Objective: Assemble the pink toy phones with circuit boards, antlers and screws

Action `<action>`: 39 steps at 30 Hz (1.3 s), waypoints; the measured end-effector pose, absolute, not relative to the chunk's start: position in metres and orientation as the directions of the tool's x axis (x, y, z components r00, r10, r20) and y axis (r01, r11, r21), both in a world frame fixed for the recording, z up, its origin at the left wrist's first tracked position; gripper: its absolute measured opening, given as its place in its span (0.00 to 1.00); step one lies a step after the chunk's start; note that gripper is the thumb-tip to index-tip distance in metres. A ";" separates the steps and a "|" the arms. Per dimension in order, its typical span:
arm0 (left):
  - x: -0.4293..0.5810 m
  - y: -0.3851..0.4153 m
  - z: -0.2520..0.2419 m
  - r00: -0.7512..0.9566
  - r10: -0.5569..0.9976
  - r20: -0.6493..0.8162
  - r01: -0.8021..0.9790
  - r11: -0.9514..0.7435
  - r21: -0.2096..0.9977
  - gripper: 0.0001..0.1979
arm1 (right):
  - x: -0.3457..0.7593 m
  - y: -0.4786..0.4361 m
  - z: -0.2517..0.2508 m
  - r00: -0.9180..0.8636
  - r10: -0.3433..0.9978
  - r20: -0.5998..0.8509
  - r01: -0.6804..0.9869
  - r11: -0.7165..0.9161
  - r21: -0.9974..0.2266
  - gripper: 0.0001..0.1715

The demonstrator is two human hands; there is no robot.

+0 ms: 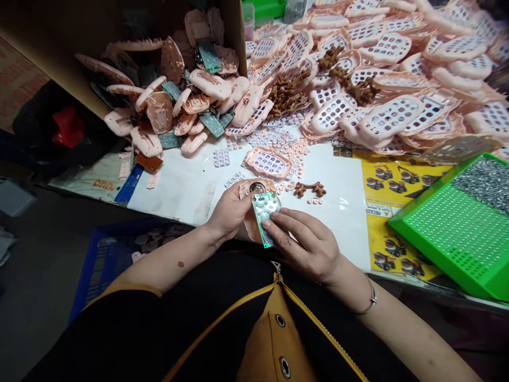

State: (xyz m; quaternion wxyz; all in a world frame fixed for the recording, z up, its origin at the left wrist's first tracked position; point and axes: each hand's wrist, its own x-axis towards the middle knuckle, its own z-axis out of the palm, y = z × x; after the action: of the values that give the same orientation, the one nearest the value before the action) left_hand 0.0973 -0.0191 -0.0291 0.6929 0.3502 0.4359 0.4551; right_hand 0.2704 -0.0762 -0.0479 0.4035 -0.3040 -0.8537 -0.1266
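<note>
My left hand [229, 212] grips a pink plastic shell [254, 188] that has a round speaker in it, holding it just above the near table edge. My right hand [306, 241] presses a small green circuit board [264, 212] onto that shell, fingers closed along the board's lower edge. Just beyond lies another pink shell [268, 162] with its holed face up, ringed by small pink button pieces. A brown plastic sprue [309, 189] lies to the right of my hands.
A big heap of pink holed shells [389, 114] fills the back right. A cardboard box [167, 79] spills shells and green boards at the back left. A green perforated tray [457, 228] sits at the right; a blue crate [99, 260] stands below the table.
</note>
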 end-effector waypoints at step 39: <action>0.094 -0.012 -0.034 0.369 0.810 -0.455 -0.330 0.572 0.751 0.05 | 0.271 -0.058 -0.060 -0.013 0.853 0.522 0.314 0.499 -0.808 0.21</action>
State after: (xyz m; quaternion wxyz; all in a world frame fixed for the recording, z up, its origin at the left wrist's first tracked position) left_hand 0.0943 -0.0122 -0.0339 0.7778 0.2819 0.4256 0.3666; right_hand 0.2713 -0.0580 -0.0595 0.5506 -0.4365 -0.6681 0.2449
